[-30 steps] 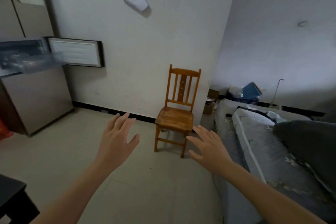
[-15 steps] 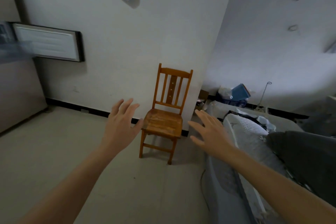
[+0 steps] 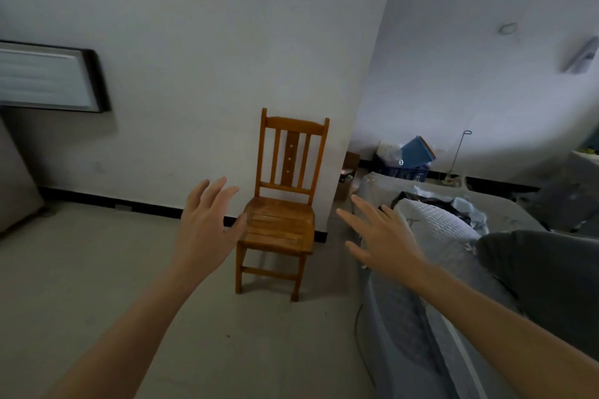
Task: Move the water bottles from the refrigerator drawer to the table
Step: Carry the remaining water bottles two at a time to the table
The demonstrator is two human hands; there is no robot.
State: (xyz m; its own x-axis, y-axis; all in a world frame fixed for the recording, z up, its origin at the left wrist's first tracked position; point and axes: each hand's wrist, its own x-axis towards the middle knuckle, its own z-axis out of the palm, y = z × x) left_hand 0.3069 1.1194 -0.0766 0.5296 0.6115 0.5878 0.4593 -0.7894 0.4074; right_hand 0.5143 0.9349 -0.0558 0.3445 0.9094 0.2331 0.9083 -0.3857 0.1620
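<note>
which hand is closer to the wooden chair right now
Left. The left hand is raised just left of the wooden chair, its thumb overlapping the seat edge in view; the right hand is farther off to the chair's right.

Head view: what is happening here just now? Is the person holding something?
A person in a room holds both arms stretched forward. The left hand and the right hand are open and hold nothing. A wooden chair stands ahead by the wall, a bed on the right. No water bottle or table is in view.
</note>
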